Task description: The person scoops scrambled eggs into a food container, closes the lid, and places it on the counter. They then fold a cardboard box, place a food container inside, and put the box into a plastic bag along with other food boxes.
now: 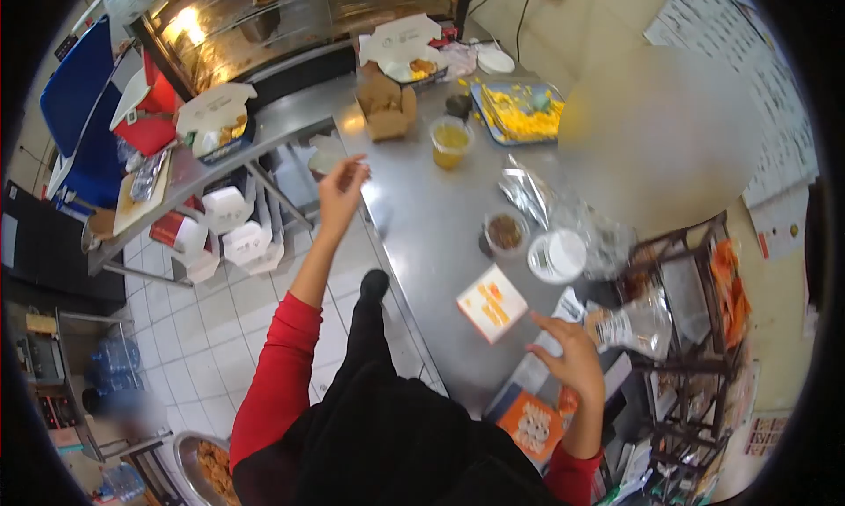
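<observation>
My left hand [341, 191] is in the air by the left edge of the steel table [412, 233], fingers loosely bent with nothing in them. Beyond it sits an open brown cardboard box [385, 108] with food inside. My right hand [572, 358] hovers with thumb and fingers apart, its fingertips close to a small white box with orange print [492, 304]. Behind that box are a tub of dark brown bits [504, 231] and a white round lid [560, 256]. Below the right hand lies an orange printed box [533, 425].
A cup of yellow liquid [450, 143] and a blue tray of yellow food [518, 112] stand farther back, with crumpled foil [525, 189] nearer. Open meal boxes [216, 119] line the left counter under a glass display case [264, 31]. A dark rack [695, 330] borders the right.
</observation>
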`<state>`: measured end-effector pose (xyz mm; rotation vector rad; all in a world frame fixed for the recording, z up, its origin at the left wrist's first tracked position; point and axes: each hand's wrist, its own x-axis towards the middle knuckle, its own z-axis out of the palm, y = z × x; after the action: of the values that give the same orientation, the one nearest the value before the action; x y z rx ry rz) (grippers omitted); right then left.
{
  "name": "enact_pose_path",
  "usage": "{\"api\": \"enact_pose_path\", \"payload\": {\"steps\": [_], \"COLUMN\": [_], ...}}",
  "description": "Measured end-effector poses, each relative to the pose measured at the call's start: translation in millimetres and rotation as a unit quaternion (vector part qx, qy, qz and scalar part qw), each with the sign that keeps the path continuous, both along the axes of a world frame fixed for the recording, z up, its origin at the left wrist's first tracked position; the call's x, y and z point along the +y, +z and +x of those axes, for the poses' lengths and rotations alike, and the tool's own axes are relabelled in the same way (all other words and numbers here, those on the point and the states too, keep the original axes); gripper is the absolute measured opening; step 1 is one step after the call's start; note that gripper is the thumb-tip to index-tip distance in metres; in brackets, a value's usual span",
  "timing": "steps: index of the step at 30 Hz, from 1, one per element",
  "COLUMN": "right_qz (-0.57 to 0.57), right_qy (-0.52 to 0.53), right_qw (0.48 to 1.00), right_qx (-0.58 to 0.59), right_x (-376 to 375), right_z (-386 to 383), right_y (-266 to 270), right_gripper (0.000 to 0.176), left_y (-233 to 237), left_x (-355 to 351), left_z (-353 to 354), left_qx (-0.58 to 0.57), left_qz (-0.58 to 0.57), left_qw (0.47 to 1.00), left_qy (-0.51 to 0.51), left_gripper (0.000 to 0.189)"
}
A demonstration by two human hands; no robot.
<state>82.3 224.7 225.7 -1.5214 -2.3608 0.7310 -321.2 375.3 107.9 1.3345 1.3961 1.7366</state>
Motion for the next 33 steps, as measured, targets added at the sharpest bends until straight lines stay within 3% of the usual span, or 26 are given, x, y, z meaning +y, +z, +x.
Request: {"api": "enact_pose_path", "payload": {"steps": [2,3,5,7,9,10,12,13,15,16,17,19,21,23,25,27,29,30,31,32,33], "right_qz": [0.066,0.064,0.051,0.046,0.048,0.046,0.058,0.059,0.093,0.122,0.147,0.129,0.165,0.189,0.197,0.171,0.213,0.272,0.309,0.322,0.334], "right_qy": [0.008,-0.010,-0.003,-0.024,-0.041,-0.032,-0.054,-0.079,-0.151,-0.200,-0.247,-0.223,-0.231,-0.230,-0.242,-0.289,-0.313,-0.312,-0.337,-0.369,-0.398], "right_qw": [0.996,0.992,0.995,0.984,0.977,0.980,0.990,0.993,0.984,0.972,0.957,0.965,0.959,0.955,0.950,0.942,0.923,0.908,0.886,0.868,0.849], "right_qx": [0.052,0.112,0.089,0.172,0.204,0.193,0.117,0.069,0.006,-0.009,-0.023,-0.040,-0.026,-0.019,-0.013,0.025,0.064,0.064,0.075,0.084,0.092], "right_x": [80,125,233,347,457,512,595,615,652,663,670,677,667,658,632,601,552,526,494,451,403], "right_z": [-40,-64,-101,-152,-191,-201,-227,-243,-271,-281,-287,-288,-292,-283,-271,-253,-230,-209,-189,-168,-154], "right_y": [16,18,8,-17,-64,-103,-158,-171,-188,-198,-204,-200,-188,-174,-134,-95,-54,-45,-36,-18,3], "right_gripper": [0.034,0.024,0.016,0.020,0.024,0.031,0.037,0.040,0.040,0.037,0.035,0.025,0.018,0.018,0.018,0.018,0.018,0.018,0.017,0.016,0.016], "left_y": [1,-3,-27,-52,-86,-98,-112,-112,-95,-89,-90,-102,-120,-101,-24,-17,50,61,100,109,139], "left_x": [73,115,187,250,305,327,363,381,396,400,406,425,441,433,412,424,397,388,365,349,322], "left_z": [-57,-78,-111,-134,-143,-144,-138,-133,-118,-113,-112,-108,-117,-115,-106,-106,-89,-80,-64,-47,-25], "left_qx": [-0.004,-0.026,-0.089,-0.163,-0.179,-0.189,-0.099,-0.052,-0.077,-0.089,-0.026,0.097,0.136,0.122,0.170,0.357,0.282,0.278,0.316,0.252,0.298], "left_qz": [-0.117,-0.116,-0.155,-0.216,-0.252,-0.276,-0.368,-0.406,-0.385,-0.375,-0.357,-0.317,-0.300,-0.276,-0.228,-0.213,-0.175,-0.095,-0.061,-0.075,-0.052], "left_qw": [0.993,0.992,0.983,0.963,0.947,0.931,0.913,0.901,0.912,0.916,0.925,0.932,0.932,0.938,0.947,0.902,0.919,0.929,0.907,0.912,0.894], "left_qy": [0.009,0.032,0.040,0.008,-0.090,-0.146,-0.145,-0.144,-0.120,-0.109,-0.131,-0.143,-0.154,-0.169,-0.149,-0.116,-0.213,-0.226,-0.271,-0.314,-0.332], "left_gripper": [0.033,0.033,0.034,0.036,0.036,0.037,0.037,0.038,0.045,0.049,0.044,0.029,0.021,0.015,0.019,0.027,0.031,0.034,0.033,0.031,0.026]}}
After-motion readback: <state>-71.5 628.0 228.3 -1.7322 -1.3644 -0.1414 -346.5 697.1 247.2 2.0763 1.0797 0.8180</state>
